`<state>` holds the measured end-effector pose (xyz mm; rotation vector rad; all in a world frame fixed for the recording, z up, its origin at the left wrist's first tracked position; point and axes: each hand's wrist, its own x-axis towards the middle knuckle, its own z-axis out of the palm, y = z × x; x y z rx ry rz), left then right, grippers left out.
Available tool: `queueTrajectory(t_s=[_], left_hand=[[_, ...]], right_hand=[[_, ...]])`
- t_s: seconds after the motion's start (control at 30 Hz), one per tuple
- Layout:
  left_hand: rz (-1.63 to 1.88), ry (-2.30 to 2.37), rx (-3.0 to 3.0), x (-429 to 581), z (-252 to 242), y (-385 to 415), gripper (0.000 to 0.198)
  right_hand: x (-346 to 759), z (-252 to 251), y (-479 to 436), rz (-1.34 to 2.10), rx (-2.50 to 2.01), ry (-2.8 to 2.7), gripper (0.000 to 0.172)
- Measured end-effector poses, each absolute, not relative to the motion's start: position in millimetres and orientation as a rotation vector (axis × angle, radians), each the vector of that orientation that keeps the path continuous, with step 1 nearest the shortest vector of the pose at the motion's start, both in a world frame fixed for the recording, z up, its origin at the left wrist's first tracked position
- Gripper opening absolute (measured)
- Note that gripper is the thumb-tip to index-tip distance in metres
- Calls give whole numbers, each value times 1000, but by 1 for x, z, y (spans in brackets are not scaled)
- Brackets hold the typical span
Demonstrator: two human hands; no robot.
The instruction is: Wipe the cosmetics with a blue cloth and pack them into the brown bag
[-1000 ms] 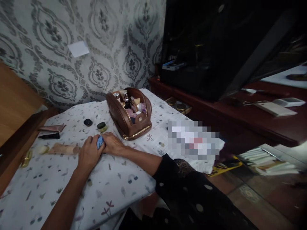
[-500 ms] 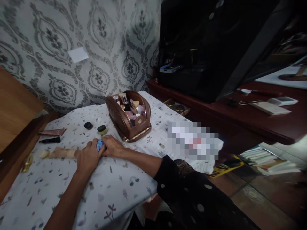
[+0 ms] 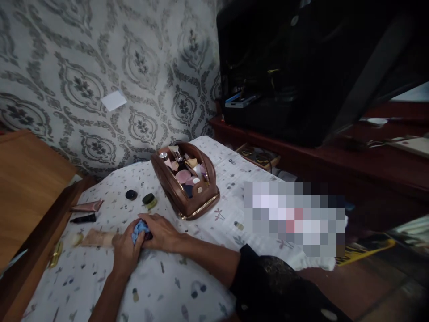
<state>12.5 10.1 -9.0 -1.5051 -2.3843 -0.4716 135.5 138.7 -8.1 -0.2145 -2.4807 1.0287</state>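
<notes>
My left hand (image 3: 125,252) is closed on a crumpled blue cloth (image 3: 139,230). Against it, my right hand (image 3: 162,235) curls round a small dark item (image 3: 148,234), mostly hidden by the fingers and the cloth. Just beyond the hands sits a jar with a dark lid and yellow-green body (image 3: 149,201), with a small black round item (image 3: 131,195) to its left. An open brown bag (image 3: 181,192) full of cosmetics stands behind my right hand.
At the left lie a pink tube (image 3: 87,206), a black tube (image 3: 83,218), a beige tube (image 3: 98,238) and a gold item (image 3: 56,255). A dark red cabinet (image 3: 301,161) bears a large black screen (image 3: 284,67). A blurred patch covers the table's right side.
The view has shifted, so the table and bag appear lower. More of the blue cloth shows, and a dark item is now visible between my hands.
</notes>
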Motion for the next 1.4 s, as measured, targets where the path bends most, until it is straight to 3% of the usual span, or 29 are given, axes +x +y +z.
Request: queueTrajectory(t_s=[0.2,0.37,0.67,1.4], left_hand=[[-779,-2302,-1529,2,-20,4,53],[-971,-2396,-1298,5,-7,7,41],[-962,-2468,-1418,15,4,11,31],[-922,-2447,-1568,19,3,18,30]], right_hand=[[145,0,140,799,-158,-2551,65],[147,-1,140,718,-122,-2528,55],[141,-5,147,850,-207,-2599,50],[136,-13,148,872,-240,-2594,60]])
